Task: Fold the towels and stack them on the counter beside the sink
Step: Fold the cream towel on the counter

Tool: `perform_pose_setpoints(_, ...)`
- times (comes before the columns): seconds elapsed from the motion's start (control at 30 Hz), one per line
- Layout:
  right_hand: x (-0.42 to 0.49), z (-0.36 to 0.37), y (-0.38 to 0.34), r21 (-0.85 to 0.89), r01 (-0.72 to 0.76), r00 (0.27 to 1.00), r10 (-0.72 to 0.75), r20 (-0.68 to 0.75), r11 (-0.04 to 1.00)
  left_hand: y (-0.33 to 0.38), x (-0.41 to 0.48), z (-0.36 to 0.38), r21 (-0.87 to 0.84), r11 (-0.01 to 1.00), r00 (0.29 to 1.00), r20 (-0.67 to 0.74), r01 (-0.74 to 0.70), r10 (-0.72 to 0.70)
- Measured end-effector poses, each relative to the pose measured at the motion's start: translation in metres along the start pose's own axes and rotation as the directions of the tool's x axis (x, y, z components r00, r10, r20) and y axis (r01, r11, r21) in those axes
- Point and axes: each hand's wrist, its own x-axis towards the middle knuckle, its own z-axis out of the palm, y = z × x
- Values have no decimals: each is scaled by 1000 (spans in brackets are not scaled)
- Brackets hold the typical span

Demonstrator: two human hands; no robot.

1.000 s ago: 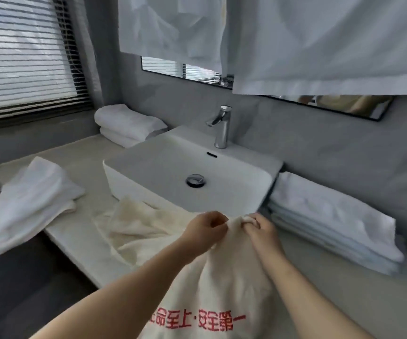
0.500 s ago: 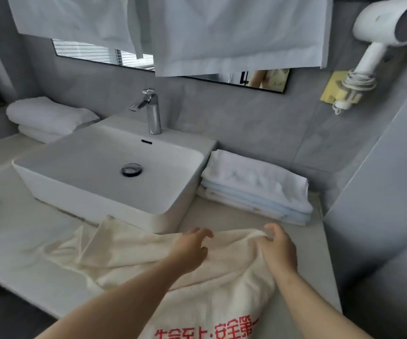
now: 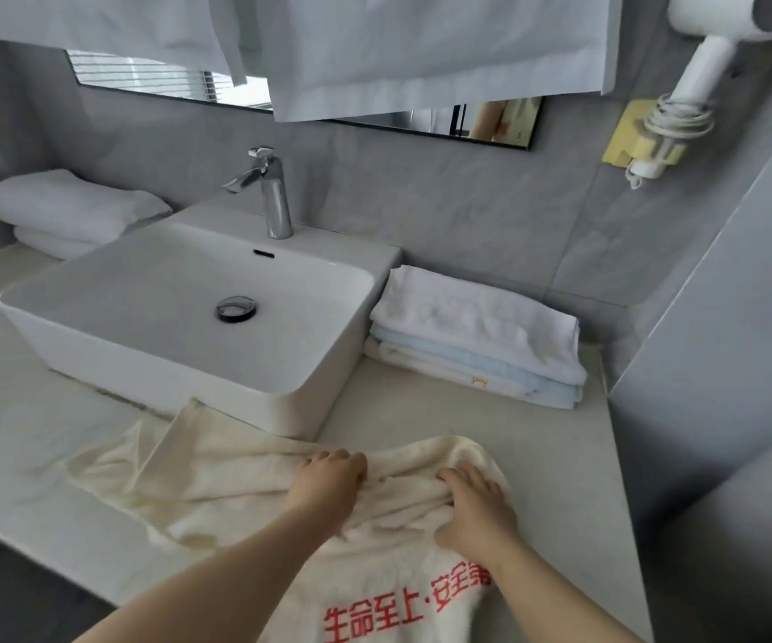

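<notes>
A cream towel [image 3: 217,475] with red printed characters lies crumpled on the counter [image 3: 537,466] in front of the white sink [image 3: 328,378], one end hanging over the near edge. My left hand [image 3: 324,484] lies palm down on it, fingers curled over a ridge of cloth. My right hand [image 3: 474,508] rests on the bunched folds at the towel's right end, its fingers curled into the cloth. A stack of folded white and pale blue towels [image 3: 477,331] sits to the right of the sink.
Two folded white towels [image 3: 68,208] lie at the back left of the counter. A chrome faucet [image 3: 268,192] stands behind the basin. White cloths [image 3: 421,44] hang overhead, and a hair dryer [image 3: 709,53] hangs on the right wall. A grey partition [image 3: 723,317] bounds the counter's right end.
The view has swung right, away from the window. My hands, which held the towel's edge together in the air, lowered it onto the counter and now rest apart on the cloth.
</notes>
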Motion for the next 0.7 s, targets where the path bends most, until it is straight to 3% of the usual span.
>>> perform_pose_setpoints(0.07, 3, -7, 11, -28, -11, 999, 10, -48, 1000, 3, 3, -4, -56, 998, 1000, -9, 11, -12)
perform_pose_setpoints(0.2, -3, -22, 36, -215, -240, 950, 184, -251, 947, 3, 10, -8, -168, 986, 999, 39, -8, 15)
perform_pose_setpoints(0.27, -4, -25, 41, -199, -288, 930, 224, -292, 937, 7, 12, -4, -202, 979, 994, 104, -23, 45)
perform_pose_setpoints(0.37, 0, -22, 30, 3, -204, 972, 203, -117, 979, 16, 14, 4, -166, 986, 991, 124, -28, 49)
perform_pose_setpoints(0.43, 4, -17, 24, 37, -156, 987, 157, -16, 987, 23, 16, 5, -89, 996, 996, 86, -18, 26)
perform_pose_setpoints(0.53, 8, -18, 32, -44, -93, 996, 92, -22, 995, 28, 23, 4, -66, 997, 996, 84, 30, -25)
perform_pose_setpoints(0.7, 24, -34, 53, -10, -28, 999, 28, -17, 1000, 38, 35, 2, -220, 975, 959, 282, 25, 39)
